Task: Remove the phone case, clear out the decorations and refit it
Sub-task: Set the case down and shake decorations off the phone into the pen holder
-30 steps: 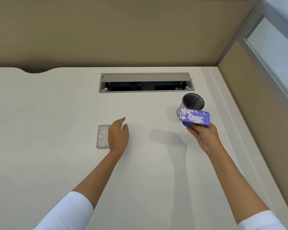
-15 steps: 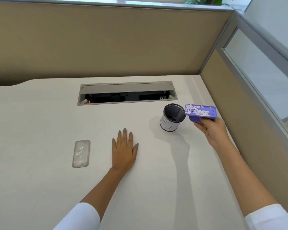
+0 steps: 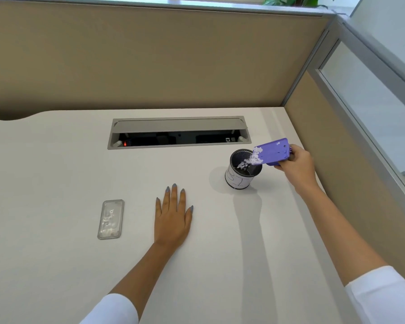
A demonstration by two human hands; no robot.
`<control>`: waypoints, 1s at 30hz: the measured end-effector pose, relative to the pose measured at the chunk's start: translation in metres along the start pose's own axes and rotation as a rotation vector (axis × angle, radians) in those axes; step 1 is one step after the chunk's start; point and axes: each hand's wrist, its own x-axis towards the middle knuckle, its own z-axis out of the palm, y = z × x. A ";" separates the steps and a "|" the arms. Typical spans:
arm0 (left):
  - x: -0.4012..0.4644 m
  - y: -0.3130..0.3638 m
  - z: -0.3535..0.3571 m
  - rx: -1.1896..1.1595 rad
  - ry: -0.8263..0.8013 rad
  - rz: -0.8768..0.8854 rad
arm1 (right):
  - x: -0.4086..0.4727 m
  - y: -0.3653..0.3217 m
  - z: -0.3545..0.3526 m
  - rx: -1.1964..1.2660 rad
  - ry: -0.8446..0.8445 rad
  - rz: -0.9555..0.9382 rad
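My right hand [image 3: 296, 166] grips a purple phone [image 3: 275, 152] by its right end and holds it tilted down to the left over a black mesh cup [image 3: 242, 169]. Small white decoration pieces [image 3: 249, 160] slide off the phone's lower end into the cup. A clear phone case [image 3: 110, 219] lies flat on the white desk [image 3: 56, 171], to the left of my left hand [image 3: 173, 218]. That hand rests palm down on the desk with fingers spread, holding nothing.
A grey cable tray [image 3: 179, 132] with an open lid is sunk into the desk behind the cup. Tan partition walls [image 3: 150, 61] close the back and right sides. The desk's right edge runs close behind the cup.
My right hand has tilted the phone from level to sloping down over the cup, and the white pieces now pour off it. My left hand left the case and lies flat.
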 end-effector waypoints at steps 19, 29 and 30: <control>-0.001 -0.002 0.001 -0.021 0.023 0.015 | -0.004 -0.018 0.015 -0.311 0.085 -0.479; 0.000 -0.002 0.001 -0.018 0.017 0.013 | -0.003 -0.009 0.018 0.093 -0.114 -0.098; 0.000 -0.001 0.001 -0.019 0.017 0.012 | -0.004 -0.008 0.018 0.176 -0.136 -0.062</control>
